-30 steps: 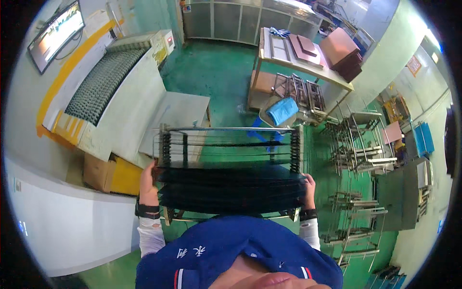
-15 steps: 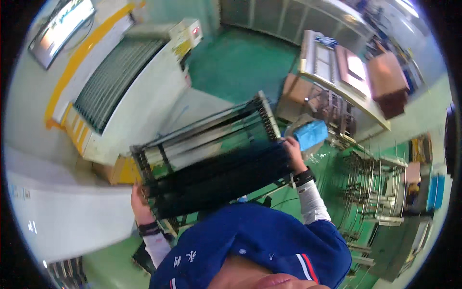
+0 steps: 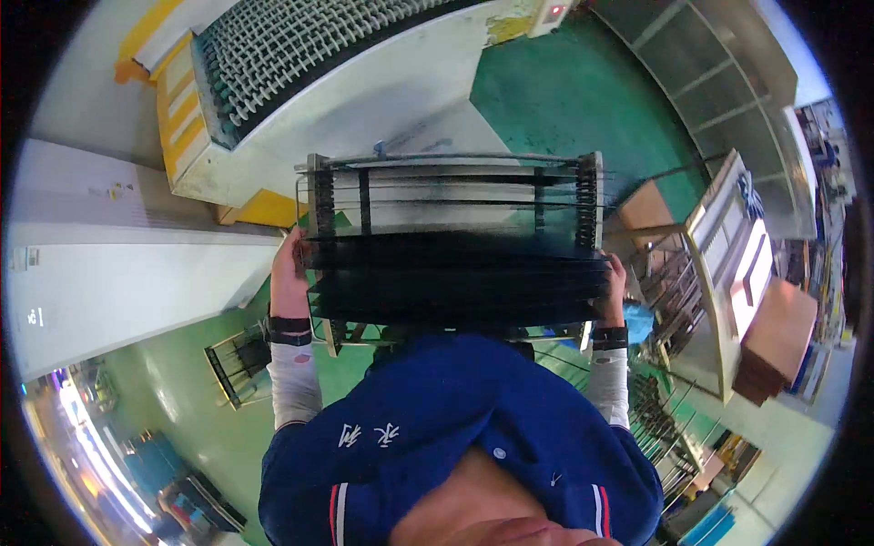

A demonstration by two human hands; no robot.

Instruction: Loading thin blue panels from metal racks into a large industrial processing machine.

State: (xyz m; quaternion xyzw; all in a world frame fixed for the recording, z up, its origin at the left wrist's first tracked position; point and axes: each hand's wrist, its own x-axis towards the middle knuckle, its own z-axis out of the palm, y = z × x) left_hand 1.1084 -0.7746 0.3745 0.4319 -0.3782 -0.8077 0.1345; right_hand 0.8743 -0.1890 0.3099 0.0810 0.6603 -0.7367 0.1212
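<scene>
In front of my body I carry a metal slotted rack (image 3: 587, 196) with several thin black panels (image 3: 455, 273) standing in it. The panels crowd the side nearest me, and a few more sit spaced apart toward the far side. My left hand (image 3: 289, 273) is closed on the rack's left end. On the right end my right hand (image 3: 614, 284) grips the frame, its fingers partly hidden by the rack. Both wrists wear dark bands over white sleeves.
Beyond the rack stands a pale machine with a roller conveyor (image 3: 291, 55). A white cabinet (image 3: 146, 282) is at the left. To the right are a table (image 3: 696, 273) with copper-coloured boards (image 3: 778, 332) and more metal racks (image 3: 665, 419). Another rack (image 3: 241, 364) rests on the green floor.
My body has turned to the right and the rack with it, so it now lies level across my front. The conveyor machine is closer. Both hands keep their hold.
</scene>
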